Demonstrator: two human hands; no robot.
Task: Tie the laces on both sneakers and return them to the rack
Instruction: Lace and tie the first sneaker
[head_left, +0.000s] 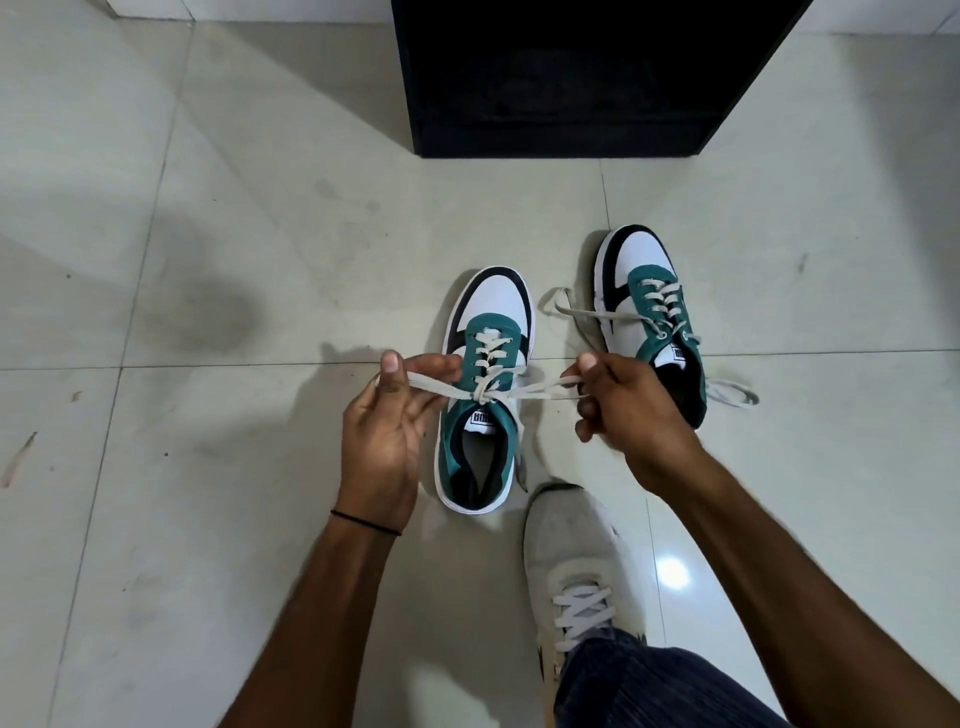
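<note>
The near-left teal-and-white sneaker (485, 395) stands on the tiled floor (208, 260); the left hand (382, 447) and the right hand (628, 415) each pinch a loop of its lace (485, 396), pulled taut outward across a knot. Uneven pull risks a loop slipping through. The far-right sneaker (654, 317) lies untied, laces trailing, near the dark rack (571, 104).

The pale tiled floor (218, 291) is carrying two green-and-white sneakers — one at centre (483, 395), one at two o'clock (652, 317) — and a black rack (566, 78) at twelve.
</note>
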